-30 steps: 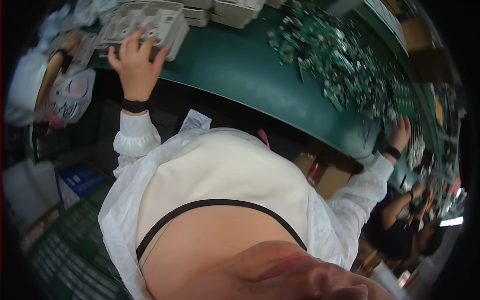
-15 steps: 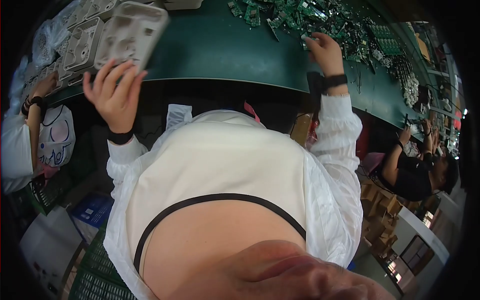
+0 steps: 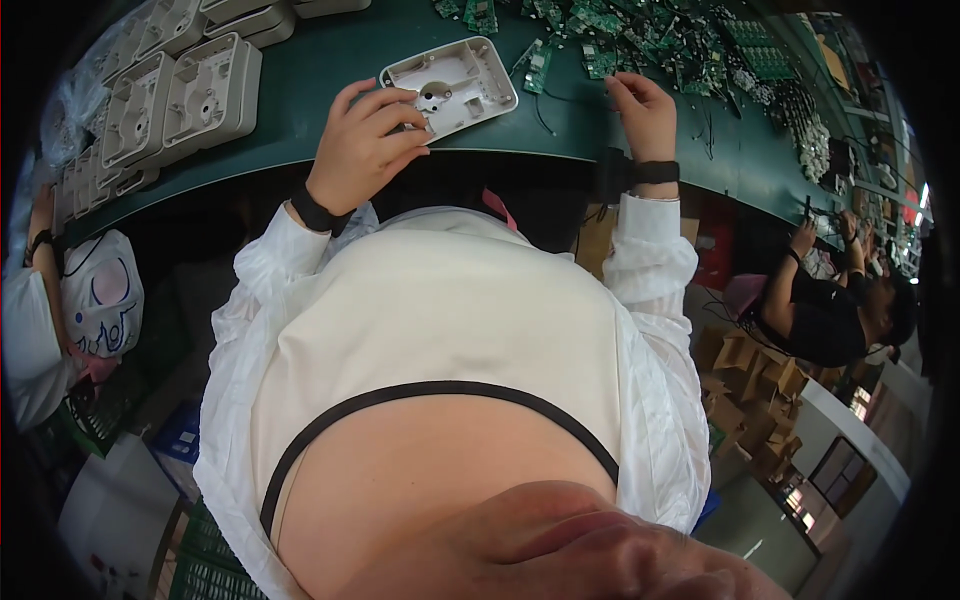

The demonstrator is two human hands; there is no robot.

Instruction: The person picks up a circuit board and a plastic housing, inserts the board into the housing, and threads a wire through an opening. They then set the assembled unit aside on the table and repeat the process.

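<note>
Across the top of the view stretches a green table (image 3: 310, 70), bare along much of its near edge and laden at both ends. At its far right end sits a co-worker in black (image 3: 825, 315), and at the far left another's white sleeve (image 3: 28, 350) shows. Below the right-hand stretch, open cardboard boxes (image 3: 745, 365) lie piled, their contents hidden; low on the left is a slatted green crate (image 3: 205, 565), too dark inside to read.

On the table, a heap of green circuit boards (image 3: 650, 35) spreads over the upper right, tangled with dark wires. To the left stand stacked pale housings (image 3: 210, 90), open side up, each a shallow box with rounded corners; the nearer ones hold moulded ribs and a round dark hole. Beside them, at the table's left end, lies a crumpled clear plastic bag (image 3: 75, 115). Right of the heap hangs a bunch of white connectors (image 3: 815, 155) on wires.

A single housing (image 3: 470, 85) lies apart on the table, near its front edge, open side up and slanted, with posts and ribs inside. The left hand (image 3: 370, 140) is at its near left corner, fingers bent and parted; whether they grip it cannot be told. The right hand (image 3: 648, 115) is just below the heap, thumb and forefinger drawn together; whether anything is between them cannot be seen. Between housing and heap lies one loose board (image 3: 537, 70) with a thin black wire (image 3: 545, 115).
</note>
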